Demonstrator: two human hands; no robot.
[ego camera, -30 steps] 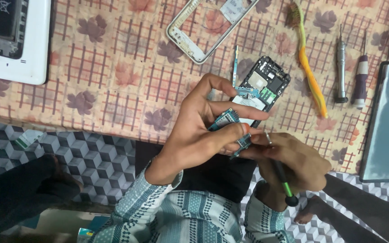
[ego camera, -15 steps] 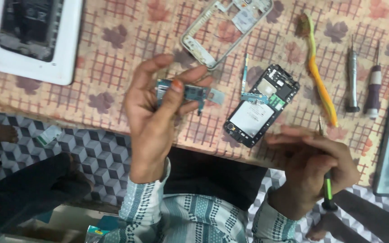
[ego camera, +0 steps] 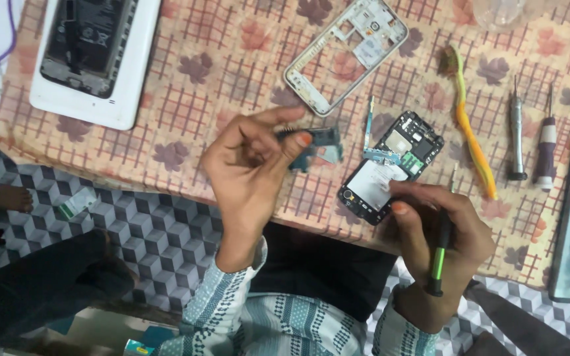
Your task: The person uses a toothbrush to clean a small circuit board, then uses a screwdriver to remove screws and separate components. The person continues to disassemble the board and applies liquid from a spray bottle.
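Left hand [ego camera: 252, 165] has lifted the circuit board [ego camera: 318, 146] rightward — fingers [ego camera: 298, 140] clamped on its edge.

Even indoor light, soft shadows, slight blur.

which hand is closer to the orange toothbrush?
Right. The right hand, gripping a green-handled tool, sits just below-left of the orange toothbrush. The left hand, holding a small circuit board, is farther off to its left.
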